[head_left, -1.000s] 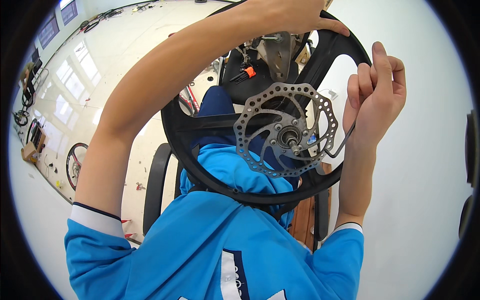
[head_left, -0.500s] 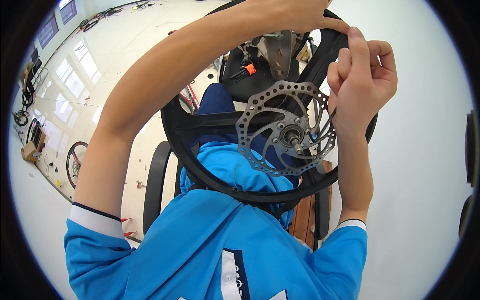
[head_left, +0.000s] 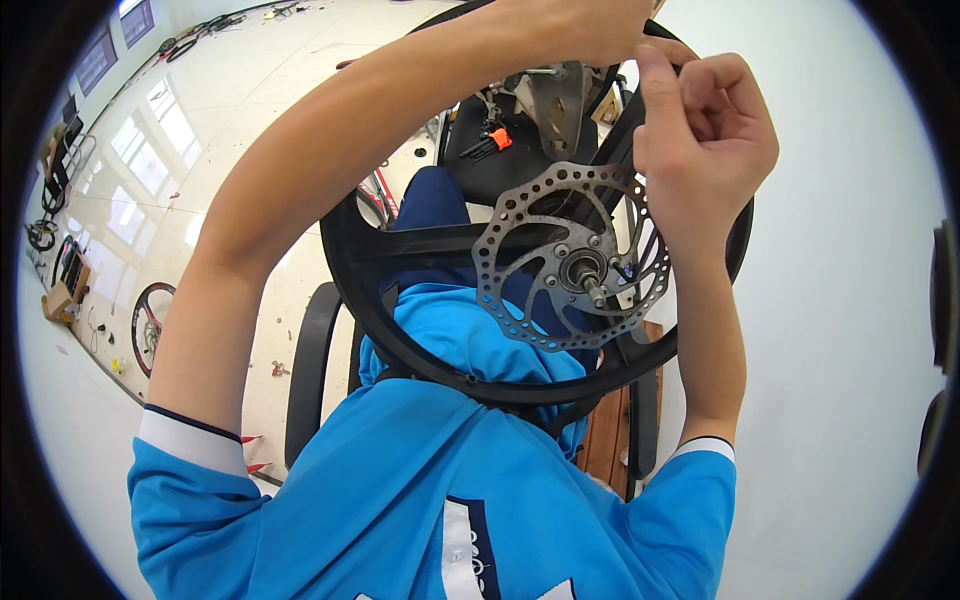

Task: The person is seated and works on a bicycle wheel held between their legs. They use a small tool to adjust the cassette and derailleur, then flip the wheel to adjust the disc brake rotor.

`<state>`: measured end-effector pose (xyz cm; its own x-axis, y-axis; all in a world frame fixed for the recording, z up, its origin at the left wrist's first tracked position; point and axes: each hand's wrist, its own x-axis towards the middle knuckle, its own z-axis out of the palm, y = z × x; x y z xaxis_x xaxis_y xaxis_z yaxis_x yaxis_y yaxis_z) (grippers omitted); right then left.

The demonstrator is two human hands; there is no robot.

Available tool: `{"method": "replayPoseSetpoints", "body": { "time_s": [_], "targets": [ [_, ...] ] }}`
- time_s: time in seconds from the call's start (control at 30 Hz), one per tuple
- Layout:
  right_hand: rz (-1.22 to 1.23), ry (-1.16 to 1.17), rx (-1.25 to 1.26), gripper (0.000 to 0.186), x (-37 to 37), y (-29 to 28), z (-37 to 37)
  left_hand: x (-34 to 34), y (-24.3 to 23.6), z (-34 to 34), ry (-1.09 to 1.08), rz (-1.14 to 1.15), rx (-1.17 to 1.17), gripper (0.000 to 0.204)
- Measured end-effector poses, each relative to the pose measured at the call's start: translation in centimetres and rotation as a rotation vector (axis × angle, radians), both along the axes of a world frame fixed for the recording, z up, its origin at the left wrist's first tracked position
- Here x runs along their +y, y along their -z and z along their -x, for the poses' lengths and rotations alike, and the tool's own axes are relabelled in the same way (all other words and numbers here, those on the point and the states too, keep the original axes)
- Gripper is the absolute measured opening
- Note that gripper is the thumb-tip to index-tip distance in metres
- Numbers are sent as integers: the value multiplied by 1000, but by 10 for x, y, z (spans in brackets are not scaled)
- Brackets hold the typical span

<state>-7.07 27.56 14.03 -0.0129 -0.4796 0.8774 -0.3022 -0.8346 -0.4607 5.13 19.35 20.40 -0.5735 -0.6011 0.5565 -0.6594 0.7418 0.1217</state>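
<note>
A black spoked bicycle wheel (head_left: 355,275) lies tilted across my lap. On its hub sits a silver brake disc (head_left: 490,262) with a drilled, wavy rim; a threaded axle (head_left: 596,292) sticks out of the middle. My left arm reaches over the wheel, and my left hand (head_left: 610,28) is closed at its far rim, partly cut off by the picture's top edge. Right beside it, my right hand (head_left: 712,150) is closed, fingers curled and thumb tip against a finger of the left. Whatever is pinched there is too small or too hidden to make out.
A black seat (head_left: 470,130) beyond my knees carries a metal part (head_left: 555,105) and dark tools with an orange piece (head_left: 500,138). Chair armrests (head_left: 318,365) flank me. A white wall (head_left: 840,300) rises at the right. Bike parts and a cardboard box (head_left: 62,303) lie on the left floor.
My right hand has shifted slightly left, and its thumb now meets the left hand's finger farther left. The wheel has barely moved.
</note>
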Motion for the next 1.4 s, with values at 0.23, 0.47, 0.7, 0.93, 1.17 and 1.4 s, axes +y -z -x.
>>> {"method": "replayPoseSetpoints", "body": {
  "time_s": [0.23, 0.47, 0.7, 0.93, 1.17, 1.4],
  "targets": [
    [58, 7, 107, 18, 9, -2, -15, -20, 12, 1, 26, 164, -4, 63],
    [53, -3, -53, 20, 11, -1, 5, -6, 7, 3, -36, 56, 30, 75],
    [126, 279, 269, 20, 28, 0, 29, 0, -1, 2, -52, 12, 4, 82],
    [24, 384, 421, 22, 54, 6, 35, -6, 4, 5, -101, -22, -6, 82],
    [101, -300, 51, 17, 131, 73, -15, -5, 5, 2, -47, -16, 3, 83],
    [-374, -278, 217, 17, 139, 147, -9, -11, 7, 2, -126, 50, -17, 86]
  ]
}}
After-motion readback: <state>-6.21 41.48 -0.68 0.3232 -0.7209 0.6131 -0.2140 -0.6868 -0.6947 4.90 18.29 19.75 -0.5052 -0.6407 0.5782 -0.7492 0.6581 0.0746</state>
